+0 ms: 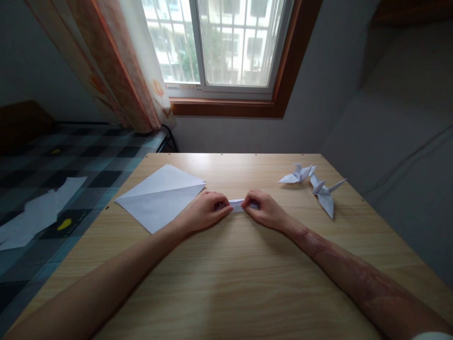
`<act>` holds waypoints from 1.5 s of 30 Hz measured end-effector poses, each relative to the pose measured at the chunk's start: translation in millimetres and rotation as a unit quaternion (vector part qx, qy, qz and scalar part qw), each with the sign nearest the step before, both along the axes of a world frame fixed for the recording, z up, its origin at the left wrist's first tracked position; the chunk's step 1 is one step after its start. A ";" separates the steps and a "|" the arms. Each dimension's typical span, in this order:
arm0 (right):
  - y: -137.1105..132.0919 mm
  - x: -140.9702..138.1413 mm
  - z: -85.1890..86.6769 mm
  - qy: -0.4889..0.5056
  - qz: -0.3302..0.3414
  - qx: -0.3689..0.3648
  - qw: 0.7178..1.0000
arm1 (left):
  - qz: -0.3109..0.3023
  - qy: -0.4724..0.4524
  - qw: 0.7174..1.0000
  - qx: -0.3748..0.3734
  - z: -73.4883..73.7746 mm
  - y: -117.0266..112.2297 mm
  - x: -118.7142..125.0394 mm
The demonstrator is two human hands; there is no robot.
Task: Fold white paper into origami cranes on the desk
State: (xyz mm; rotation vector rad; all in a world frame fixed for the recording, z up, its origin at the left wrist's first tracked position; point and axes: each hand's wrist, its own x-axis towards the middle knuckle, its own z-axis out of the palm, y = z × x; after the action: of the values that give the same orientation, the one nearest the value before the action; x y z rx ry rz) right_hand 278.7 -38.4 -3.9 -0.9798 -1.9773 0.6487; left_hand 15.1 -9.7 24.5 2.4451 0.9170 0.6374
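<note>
A small folded piece of white paper (237, 206) is stretched between my two hands just above the table. My left hand (208, 208) pinches its left end, thumb and fingers closed. On the other end, my right hand (262, 208) has a like pinch. Only the middle strip of the paper shows; the rest is hidden by my fingers. Beside my left hand lies a large white paper sheet (159, 198) with a crease across it. To the right of my right hand are two folded paper cranes, one farther back (296, 175) and one nearer (322, 191).
The light wooden table (233, 283) reaches to the wall under the window (233, 47). At left stands a bed with a checked cover (106, 151), white paper scraps (42, 212) lying on it. An orange patterned curtain (113, 61) hangs beside the window.
</note>
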 end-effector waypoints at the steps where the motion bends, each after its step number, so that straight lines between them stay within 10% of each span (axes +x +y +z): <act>1: -0.6 0.1 0.6 -0.003 -0.004 0.001 1.000 | 0.003 0.001 1.000 0.004 0.7 -1.1 0.8; 45: -0.6 5.9 -0.4 -0.048 -0.002 -0.003 0.999 | 0.018 0.076 0.996 0.039 4.6 -11.2 7.9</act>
State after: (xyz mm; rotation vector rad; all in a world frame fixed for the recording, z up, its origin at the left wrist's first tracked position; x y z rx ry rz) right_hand 284.6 -39.0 -4.2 -1.0346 -2.0583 0.6157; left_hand 23.0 -20.9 29.1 2.5800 1.0145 0.5137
